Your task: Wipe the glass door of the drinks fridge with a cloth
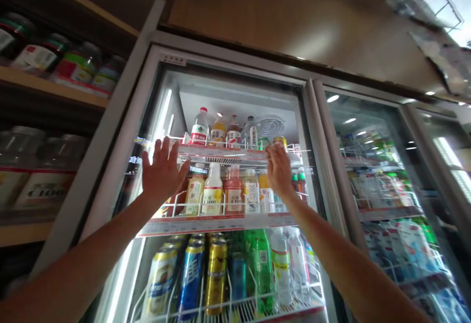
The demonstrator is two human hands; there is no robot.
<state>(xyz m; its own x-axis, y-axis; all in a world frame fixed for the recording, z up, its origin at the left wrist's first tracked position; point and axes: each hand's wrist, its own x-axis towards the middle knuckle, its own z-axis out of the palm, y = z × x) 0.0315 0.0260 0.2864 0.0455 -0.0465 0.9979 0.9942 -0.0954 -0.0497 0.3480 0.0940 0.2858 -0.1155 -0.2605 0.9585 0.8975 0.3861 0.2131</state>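
In front of the drinks fridge (pixel 228 62), both hands are held up at about upper-shelf height. Left hand (pixel 160 173): fingers (pixel 165 151) spread wide, thumb stuck out to the right, nothing gripped. Right hand (pixel 278 168): fingers bunched close together and blurred; how far they are opened can't be told, no held item is seen. Contact with glass or shelf can't be confirmed for either hand.

Right of the left fingers, a pale yellow bottle (pixel 194 193) and a white-capped bottle (pixel 212 190) are lined up on the middle shelf (pixel 213 225). Just above the right fingers, a yellow can (pixel 280 140) is seen on the upper shelf (pixel 228 152); below-left of them, an orange bottle (pixel 264 193). Well below both, a blue can (pixel 191 276) and a green bottle (pixel 262 264) are racked.
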